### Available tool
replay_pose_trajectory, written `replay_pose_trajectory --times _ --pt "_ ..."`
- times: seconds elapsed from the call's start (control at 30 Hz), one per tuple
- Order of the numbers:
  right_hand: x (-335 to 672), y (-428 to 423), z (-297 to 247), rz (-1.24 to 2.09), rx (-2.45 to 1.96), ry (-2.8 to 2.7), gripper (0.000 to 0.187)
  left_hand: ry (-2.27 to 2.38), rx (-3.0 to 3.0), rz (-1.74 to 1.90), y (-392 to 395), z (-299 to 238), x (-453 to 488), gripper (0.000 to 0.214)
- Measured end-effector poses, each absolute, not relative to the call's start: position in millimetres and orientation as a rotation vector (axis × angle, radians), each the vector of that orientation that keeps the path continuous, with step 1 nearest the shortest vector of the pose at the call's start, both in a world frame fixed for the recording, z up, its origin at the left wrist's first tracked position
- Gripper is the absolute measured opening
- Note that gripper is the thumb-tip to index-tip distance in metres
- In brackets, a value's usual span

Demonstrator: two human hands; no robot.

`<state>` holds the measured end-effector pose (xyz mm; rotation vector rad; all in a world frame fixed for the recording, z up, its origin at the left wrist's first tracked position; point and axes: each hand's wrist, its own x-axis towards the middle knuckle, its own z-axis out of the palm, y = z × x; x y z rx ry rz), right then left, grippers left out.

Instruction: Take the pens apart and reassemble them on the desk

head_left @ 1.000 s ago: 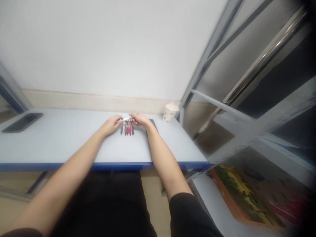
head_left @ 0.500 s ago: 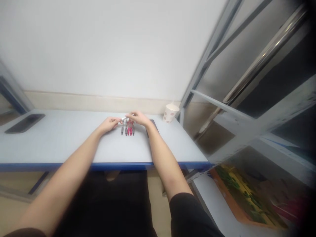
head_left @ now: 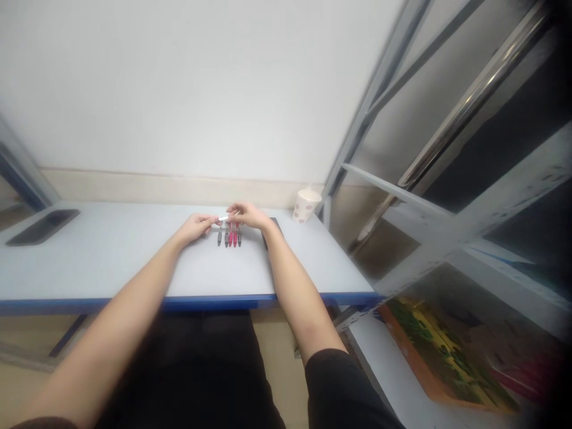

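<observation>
My left hand point(head_left: 196, 226) is closed, with thumb and fingers pinching the left end of a slim white pen point(head_left: 223, 218). From the other side my right hand point(head_left: 249, 215) pinches the pen's right end, so it lies almost level between them, above the table. Just below the hands several pens point(head_left: 230, 239) lie side by side on the tabletop, pointing toward me. Some have dark grey grips and two have red ones. Their far ends are partly hidden behind my fingers.
A white patterned paper cup point(head_left: 306, 205) stands at the back right of the white table point(head_left: 116, 250). A dark flat object point(head_left: 276, 226) lies partly under my right forearm. At left is a dark inset panel point(head_left: 42, 226). Metal shelving point(head_left: 393, 202) flanks the right side.
The white pen has turned from a slant to nearly level and come slightly lower. Both hands still hold it. The view has shifted a little.
</observation>
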<state>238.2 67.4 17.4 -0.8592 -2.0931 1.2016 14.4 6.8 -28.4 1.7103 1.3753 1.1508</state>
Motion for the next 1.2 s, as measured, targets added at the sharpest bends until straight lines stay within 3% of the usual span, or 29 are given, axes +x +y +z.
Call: replay_pose_trajectory --times 0.13,0.3,0.43,0.6,0.87,1.2 --pt "239.0 64.6 20.1 1.225 -0.923 -2.166 0.026 1.371 1.705 1.161 6.4 -28.1 14.3 0.062" --pt "238.3 64.0 18.8 1.202 -0.907 -2.027 0.011 1.369 1.682 1.172 8.4 -29.1 13.5 0.063" --pt "237.8 64.1 17.3 1.26 -1.069 -1.984 0.043 1.363 1.662 1.202 10.9 -31.0 12.7 0.065" --pt "238.7 64.5 17.3 1.26 -0.93 -1.857 0.015 1.345 1.651 1.222 12.8 -32.0 11.9 0.067" --pt "231.0 65.0 19.7 1.351 -0.748 -1.448 0.034 1.281 1.664 1.205 10.8 -33.2 20.0 0.068" --pt "227.9 72.0 19.4 1.137 -0.874 -1.33 0.018 1.229 1.701 1.253 10.9 -35.8 25.0 0.068"
